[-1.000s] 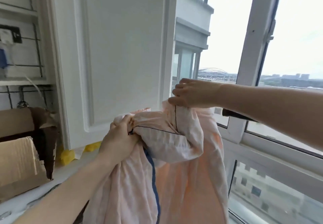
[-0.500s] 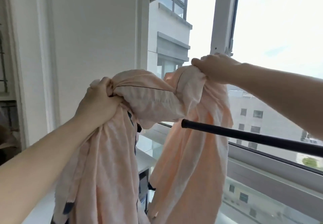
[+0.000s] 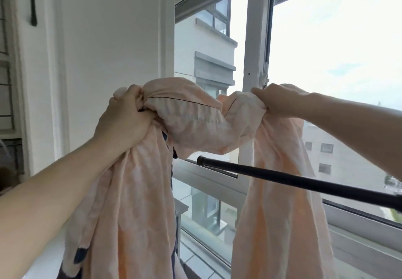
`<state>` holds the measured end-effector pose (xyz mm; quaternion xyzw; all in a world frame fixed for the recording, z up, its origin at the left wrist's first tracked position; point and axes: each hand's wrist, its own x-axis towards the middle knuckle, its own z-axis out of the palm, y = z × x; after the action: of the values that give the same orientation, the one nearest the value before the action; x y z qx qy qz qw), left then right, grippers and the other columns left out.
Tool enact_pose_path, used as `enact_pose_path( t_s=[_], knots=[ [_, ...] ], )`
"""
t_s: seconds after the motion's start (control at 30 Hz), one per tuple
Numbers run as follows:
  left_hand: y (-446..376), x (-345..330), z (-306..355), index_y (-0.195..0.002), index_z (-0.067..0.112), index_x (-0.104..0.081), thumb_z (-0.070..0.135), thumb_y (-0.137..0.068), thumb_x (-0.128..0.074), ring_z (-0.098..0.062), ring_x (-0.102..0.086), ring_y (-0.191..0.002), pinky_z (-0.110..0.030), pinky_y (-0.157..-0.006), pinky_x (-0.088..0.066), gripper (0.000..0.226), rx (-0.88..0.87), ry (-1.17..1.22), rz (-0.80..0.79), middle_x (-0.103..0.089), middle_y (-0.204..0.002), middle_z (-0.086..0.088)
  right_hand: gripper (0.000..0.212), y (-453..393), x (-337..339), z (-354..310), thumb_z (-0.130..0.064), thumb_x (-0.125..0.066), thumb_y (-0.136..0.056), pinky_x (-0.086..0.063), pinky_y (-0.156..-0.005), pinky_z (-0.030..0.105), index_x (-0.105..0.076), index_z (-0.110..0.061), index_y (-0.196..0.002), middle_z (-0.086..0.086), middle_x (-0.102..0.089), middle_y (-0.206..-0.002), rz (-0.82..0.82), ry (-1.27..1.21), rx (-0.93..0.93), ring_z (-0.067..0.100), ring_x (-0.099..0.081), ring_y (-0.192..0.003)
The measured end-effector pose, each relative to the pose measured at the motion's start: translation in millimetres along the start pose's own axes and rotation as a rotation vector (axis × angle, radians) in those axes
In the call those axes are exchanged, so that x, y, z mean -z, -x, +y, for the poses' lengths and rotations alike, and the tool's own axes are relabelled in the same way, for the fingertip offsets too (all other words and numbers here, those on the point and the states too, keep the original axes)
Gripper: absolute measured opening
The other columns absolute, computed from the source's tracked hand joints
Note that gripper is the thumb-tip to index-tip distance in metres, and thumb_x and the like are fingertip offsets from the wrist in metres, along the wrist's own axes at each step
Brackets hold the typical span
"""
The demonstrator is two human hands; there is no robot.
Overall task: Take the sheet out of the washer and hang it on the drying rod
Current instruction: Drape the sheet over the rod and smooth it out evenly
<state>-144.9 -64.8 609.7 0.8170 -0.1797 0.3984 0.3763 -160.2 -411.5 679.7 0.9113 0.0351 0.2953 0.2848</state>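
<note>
At the window: pale peach cotton sheet (image 3: 202,122) raised above the thin black metal drying rod (image 3: 300,180).

Left hand (image 3: 126,117) and right hand (image 3: 280,100) each clench a bunched fistful, fingers closed. The sheet is out of the washer but not yet draped; lowering and spreading likely remain. No legible labels or writing.
</note>
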Motion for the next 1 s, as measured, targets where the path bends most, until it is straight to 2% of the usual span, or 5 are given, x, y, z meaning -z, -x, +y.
enact_pose_path(
  t_s=[0.6, 0.73, 0.83, 0.93, 1.0],
  knots=[
    [78, 24, 68, -0.083, 0.038, -0.045, 0.046, -0.068, -0.044, -0.027, -0.054, -0.091, -0.037, -0.071, -0.042, 0.018, 0.011, 0.204, -0.178, -0.056, -0.103, -0.007, 0.02, 137, 44, 21, -0.034, -0.056, -0.09, -0.054, -0.065, 0.035, -0.043, -0.027, -0.104, -0.004, -0.056, -0.077, -0.144, -0.161, -0.323, 0.019, -0.059, -0.07],
    [105, 12, 75, -0.107, 0.031, -0.056, 0.049, -0.076, -0.04, -0.031, -0.052, -0.102, -0.048, -0.091, -0.048, 0.039, 0.07, 0.092, -0.329, -0.052, -0.117, -0.01, 0.015, 166, 54, 6, -0.023, -0.066, -0.083, -0.052, -0.077, 0.035, -0.059, -0.012, -0.091, 0.001, -0.056, -0.079, -0.323, -0.244, -0.402, 0.024, -0.058, -0.079],
    [123, 4, 80, -0.124, 0.034, -0.055, 0.042, -0.087, -0.044, -0.032, -0.046, -0.111, -0.051, -0.095, -0.045, 0.039, 0.099, 0.108, -0.371, -0.05, -0.122, -0.008, 0.02, 181, 50, -6, -0.027, -0.062, -0.09, -0.039, -0.061, 0.018, -0.053, -0.013, -0.079, -0.004, -0.043, -0.067, -0.38, -0.186, -0.321, 0.014, -0.045, -0.069],
    [140, 6, 89, -0.124, 0.035, -0.053, 0.038, -0.088, -0.046, -0.033, -0.045, -0.112, -0.051, -0.096, -0.044, 0.037, 0.097, 0.113, -0.395, -0.047, -0.123, -0.009, 0.018, 197, 54, -8, -0.018, -0.062, -0.09, -0.037, -0.055, 0.014, -0.057, -0.015, -0.073, -0.006, -0.049, -0.071, -0.416, -0.482, -0.348, 0.012, -0.044, -0.066],
    [150, 9, 95, -0.126, 0.037, -0.051, 0.037, -0.09, -0.047, -0.031, -0.044, -0.111, -0.047, -0.095, -0.044, 0.037, 0.078, 0.103, -0.406, -0.045, -0.123, -0.007, 0.018, 206, 73, -13, -0.011, -0.063, -0.087, -0.053, -0.076, 0.025, -0.065, -0.023, -0.1, -0.008, -0.062, -0.097, -0.462, -0.792, -0.344, 0.013, -0.057, -0.088]
  ],
)
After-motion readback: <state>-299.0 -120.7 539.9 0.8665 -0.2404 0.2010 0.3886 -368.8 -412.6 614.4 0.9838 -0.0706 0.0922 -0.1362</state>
